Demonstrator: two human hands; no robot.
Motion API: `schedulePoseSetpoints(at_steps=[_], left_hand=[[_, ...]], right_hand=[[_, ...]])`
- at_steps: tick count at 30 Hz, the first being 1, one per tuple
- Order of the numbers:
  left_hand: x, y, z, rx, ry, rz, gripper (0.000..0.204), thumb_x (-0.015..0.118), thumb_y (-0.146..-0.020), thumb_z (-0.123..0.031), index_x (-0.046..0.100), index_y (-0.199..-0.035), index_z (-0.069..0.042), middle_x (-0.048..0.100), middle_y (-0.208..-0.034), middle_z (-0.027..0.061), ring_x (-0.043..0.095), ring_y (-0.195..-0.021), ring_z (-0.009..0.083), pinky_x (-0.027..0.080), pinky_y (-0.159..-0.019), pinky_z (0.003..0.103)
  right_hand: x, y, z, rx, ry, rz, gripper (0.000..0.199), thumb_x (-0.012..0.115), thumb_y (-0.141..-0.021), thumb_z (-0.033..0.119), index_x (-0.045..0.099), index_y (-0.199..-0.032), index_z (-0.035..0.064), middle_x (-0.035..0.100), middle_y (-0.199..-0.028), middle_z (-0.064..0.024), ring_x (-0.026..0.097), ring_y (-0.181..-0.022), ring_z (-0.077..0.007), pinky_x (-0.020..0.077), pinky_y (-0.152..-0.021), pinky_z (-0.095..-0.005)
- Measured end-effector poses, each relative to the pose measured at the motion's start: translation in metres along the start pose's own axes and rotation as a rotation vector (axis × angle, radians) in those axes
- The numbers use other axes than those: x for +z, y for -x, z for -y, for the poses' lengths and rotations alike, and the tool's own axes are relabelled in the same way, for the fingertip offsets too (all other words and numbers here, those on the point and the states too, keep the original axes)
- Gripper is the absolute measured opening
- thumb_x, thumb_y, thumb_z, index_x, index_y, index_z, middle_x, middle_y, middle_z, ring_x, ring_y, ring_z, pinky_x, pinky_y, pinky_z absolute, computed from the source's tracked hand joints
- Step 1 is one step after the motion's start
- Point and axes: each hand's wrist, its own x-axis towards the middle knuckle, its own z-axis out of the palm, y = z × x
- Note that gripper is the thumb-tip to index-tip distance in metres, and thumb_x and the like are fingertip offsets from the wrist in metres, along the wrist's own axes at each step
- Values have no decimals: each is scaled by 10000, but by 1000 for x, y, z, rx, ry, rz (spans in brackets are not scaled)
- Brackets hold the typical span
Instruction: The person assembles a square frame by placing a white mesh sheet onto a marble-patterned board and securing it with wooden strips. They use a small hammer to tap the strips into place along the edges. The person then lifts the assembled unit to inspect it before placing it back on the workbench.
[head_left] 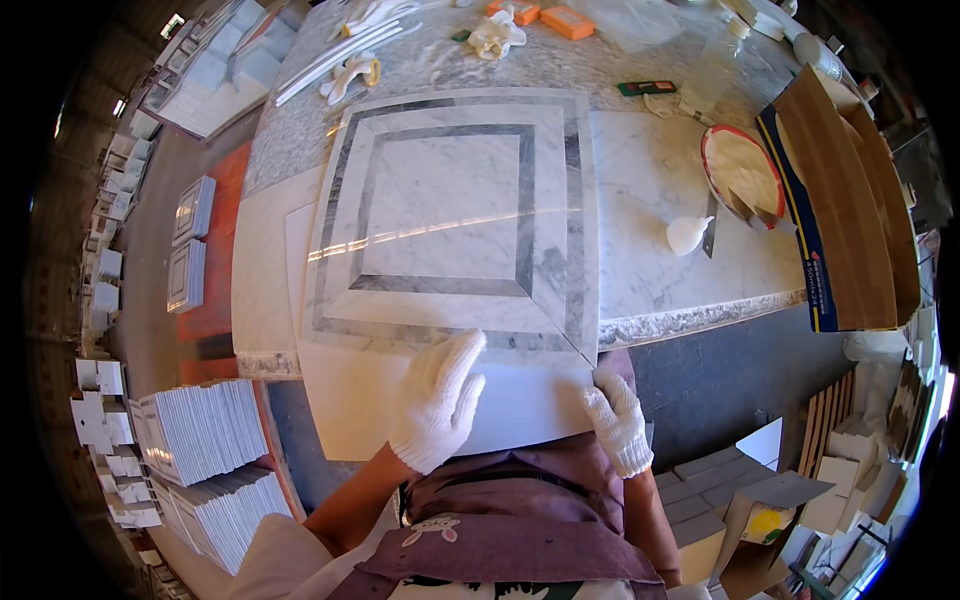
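Panel (445, 205) of white and grey banded marble lies flat on the stone table (650, 265), over a white sheet (350, 400) that juts out past the table's front edge. From my distant seat I see both hands gloved: the left hand (440, 400) is loosely spread, thumb a little apart, fingertips at the near border and nothing visible in its grasp; the right hand (620, 425) is by the near right corner, fingers slightly bent — whether they pinch the edge, I cannot tell. I judge the step in hand to be steadying or lining up the panel, with the red-rimmed bowl (706, 165) well apart to the right. The next move, to my mind, calls for firm, even contact at both places — leaning on the overhanging sheet alone would give poor support, and the corner could chip.
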Motion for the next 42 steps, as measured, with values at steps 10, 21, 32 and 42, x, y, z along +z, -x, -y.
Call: schedulePoseSetpoints(at_steps=[10,21,32,42], left_hand=[[11,3,1,135,-203,236,537,754,-785,-256,593,-1280,-121,534,-1352,125,454,-1297,370,337,-1104,528],[-16,-3,39,-110,-383,110,607,738,-818,-285,527,-1349,-81,459,-1445,160,423,-1327,377,336,-1120,475],[-65,18,135,-534,-481,-144,580,639,-919,-419,504,-1389,-107,469,-1437,131,446,-1301,331,387,-1075,428],[-68,2,135,-706,-483,-165,573,665,-891,-432,556,-1337,-89,518,-1377,131,484,-1254,329,417,-1037,415]], right_hand=[[-2,8,-8,283,-257,182,293,665,-961,241,622,-1122,1,596,-815,11,516,-681,-54,460,-609,-228],[1,10,0,338,-326,154,296,668,-955,289,622,-1023,5,581,-756,1,511,-652,-76,453,-601,-246],[3,7,-10,347,-268,147,408,667,-959,321,629,-1189,-14,623,-873,11,539,-712,-50,472,-643,-219],[11,8,-14,295,-292,97,390,648,-972,259,614,-1242,-20,656,-1094,-15,552,-969,-73,468,-870,-255]])
